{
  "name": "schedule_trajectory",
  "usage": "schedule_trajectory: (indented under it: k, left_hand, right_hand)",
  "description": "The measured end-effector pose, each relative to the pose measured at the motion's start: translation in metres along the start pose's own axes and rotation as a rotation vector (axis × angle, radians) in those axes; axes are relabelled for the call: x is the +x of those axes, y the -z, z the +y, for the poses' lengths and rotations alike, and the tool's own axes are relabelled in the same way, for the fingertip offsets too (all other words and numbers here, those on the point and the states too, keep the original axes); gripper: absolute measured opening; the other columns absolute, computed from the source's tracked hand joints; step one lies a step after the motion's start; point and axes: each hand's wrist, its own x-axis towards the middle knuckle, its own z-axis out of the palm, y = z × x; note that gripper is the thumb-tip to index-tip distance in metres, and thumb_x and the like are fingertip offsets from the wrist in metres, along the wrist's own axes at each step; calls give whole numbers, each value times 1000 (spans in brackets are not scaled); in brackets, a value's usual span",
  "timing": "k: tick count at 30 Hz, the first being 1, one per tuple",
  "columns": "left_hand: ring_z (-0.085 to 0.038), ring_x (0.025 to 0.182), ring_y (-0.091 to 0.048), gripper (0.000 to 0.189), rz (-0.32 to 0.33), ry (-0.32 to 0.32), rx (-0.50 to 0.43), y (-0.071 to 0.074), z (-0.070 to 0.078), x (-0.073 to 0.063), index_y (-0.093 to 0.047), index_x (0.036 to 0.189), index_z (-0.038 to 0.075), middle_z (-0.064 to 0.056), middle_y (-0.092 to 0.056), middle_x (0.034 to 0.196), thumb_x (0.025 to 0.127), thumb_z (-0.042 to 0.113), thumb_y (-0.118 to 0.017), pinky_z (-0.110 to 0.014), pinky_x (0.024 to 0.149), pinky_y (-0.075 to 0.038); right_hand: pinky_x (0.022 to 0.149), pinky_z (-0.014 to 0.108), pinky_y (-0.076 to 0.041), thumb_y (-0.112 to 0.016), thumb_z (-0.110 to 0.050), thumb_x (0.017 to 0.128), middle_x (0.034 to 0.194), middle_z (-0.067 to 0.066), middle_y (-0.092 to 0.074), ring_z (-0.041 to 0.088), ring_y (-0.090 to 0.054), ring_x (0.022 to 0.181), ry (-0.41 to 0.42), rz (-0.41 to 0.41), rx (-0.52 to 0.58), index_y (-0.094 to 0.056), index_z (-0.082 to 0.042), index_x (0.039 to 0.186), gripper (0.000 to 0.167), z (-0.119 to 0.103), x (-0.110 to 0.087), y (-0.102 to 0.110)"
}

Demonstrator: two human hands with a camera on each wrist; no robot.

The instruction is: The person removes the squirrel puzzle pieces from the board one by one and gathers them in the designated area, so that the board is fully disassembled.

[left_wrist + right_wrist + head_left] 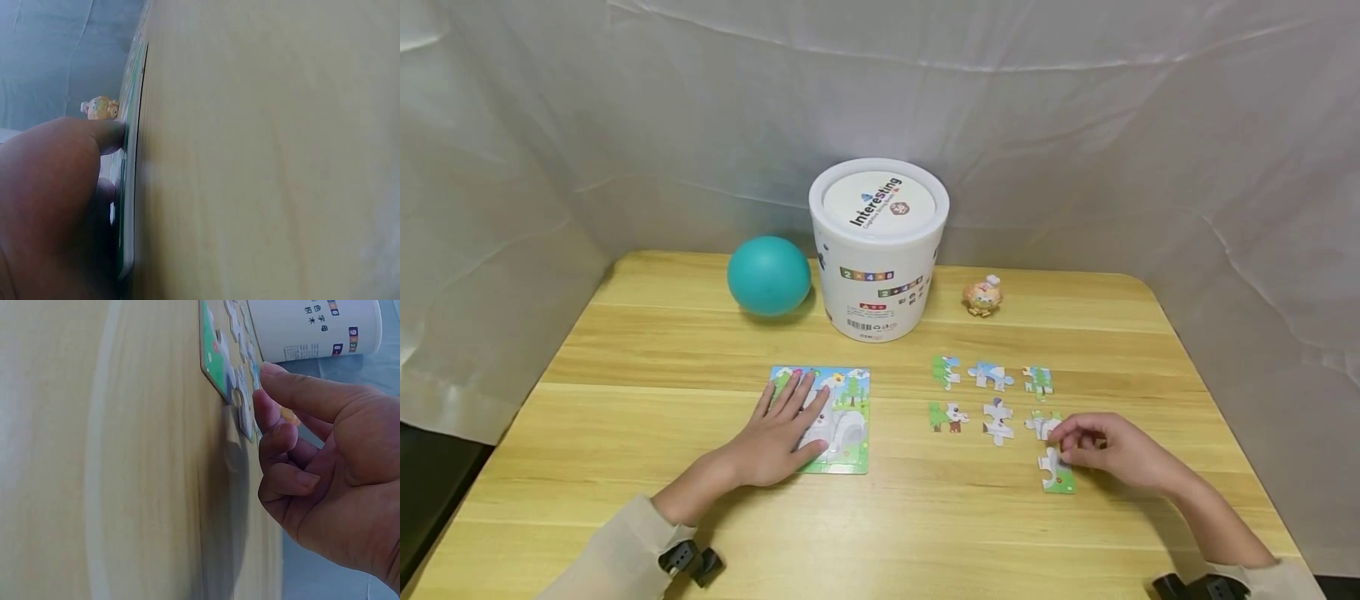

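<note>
My left hand lies spread flat over a picture puzzle with a grey animal on a green and blue scene. In the left wrist view, the thumb presses on the puzzle's top near its edge. My right hand hovers over the loose pieces at the right, fingers loosely curled. The right wrist view has its thumb and index fingertips apart with nothing between them. Below those fingers sits a green-and-grey corner piece. Just above it is a grey-and-green piece, partly hidden by the fingertips.
Other loose pieces lie in rows, including a tree piece, a blue piece and a grey piece. Behind stand a white lidded bucket, a teal ball and a small chef-hatted figurine.
</note>
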Motion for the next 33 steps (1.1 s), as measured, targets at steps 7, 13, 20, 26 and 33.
schedule_trajectory:
  k: [7,13,20,26,33]
  left_hand:
    - [-39,155,8,73,-2,3,-5,0,0,0,-17,163,6,-20,1,169,107,41,-48,-61,119,10]
    - [-42,155,2,68,37,-8,-47,3,2,-1,-24,162,5,-23,-5,169,106,36,-49,-63,119,5]
    - [-43,154,-10,66,113,28,-47,7,2,1,-36,158,5,-25,-17,166,104,38,-56,-63,121,-7]
    - [-46,153,-14,68,154,41,-36,14,-3,-3,-36,157,2,-27,-21,164,103,37,-60,-61,121,-13]
    - [-45,154,-8,77,88,47,-16,25,-18,-19,-27,160,2,-23,-14,167,103,41,-59,-64,120,-9]
  right_hand:
    - [61,27,-46,-69,-10,97,88,1,-64,14,-55,74,-7,24,-39,-71,-9,112,15,-10,10,-2]
    - [63,26,-48,-69,-13,98,88,0,-63,12,-55,75,-10,26,-80,-71,-9,113,16,-29,30,-10]
    - [61,26,-46,-69,-17,99,85,0,-61,12,-52,73,22,-12,-79,-72,-7,113,17,-52,60,-25]
    - [67,25,-49,-70,-15,97,89,-5,-64,12,-56,78,39,-41,-113,-72,-9,112,15,-70,86,-44]
    - [66,26,-48,-69,-16,98,87,-6,-66,14,-56,76,75,-73,-111,-72,-8,113,17,-92,113,-67]
